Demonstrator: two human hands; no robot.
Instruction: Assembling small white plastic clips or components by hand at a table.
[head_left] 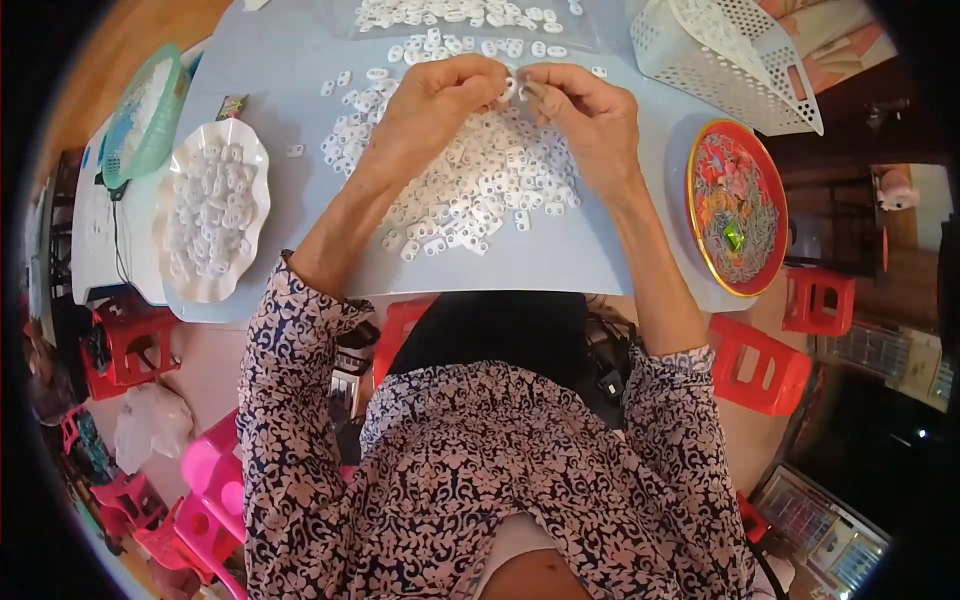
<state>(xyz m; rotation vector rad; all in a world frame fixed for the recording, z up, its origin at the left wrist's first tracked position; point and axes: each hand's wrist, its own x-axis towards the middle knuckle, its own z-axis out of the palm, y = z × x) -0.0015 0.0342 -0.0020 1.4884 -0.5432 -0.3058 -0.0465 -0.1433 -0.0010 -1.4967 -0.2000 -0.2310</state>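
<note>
Above the table, my two hands meet fingertip to fingertip. My left hand (432, 108) is closed in a pinch on a small white plastic piece (509, 89), oval with holes. Close beside it, my right hand (592, 118) is also closed, thumb against forefinger; whatever is between those fingertips is too small to make out. Beneath both hands spreads a loose pile of the same white plastic pieces (465, 190). At the right edge of the table, a red tray with a gold rim (692, 200) holds many small grey metal parts (738, 210).
A white scalloped dish (262, 165) full of white pieces stands at the left, with a small packet (232, 106) behind it. Farther left is a green basket (172, 75). A white perforated basket (690, 60) stands back right. Red stools (757, 365) flank the blue-grey table (300, 200).
</note>
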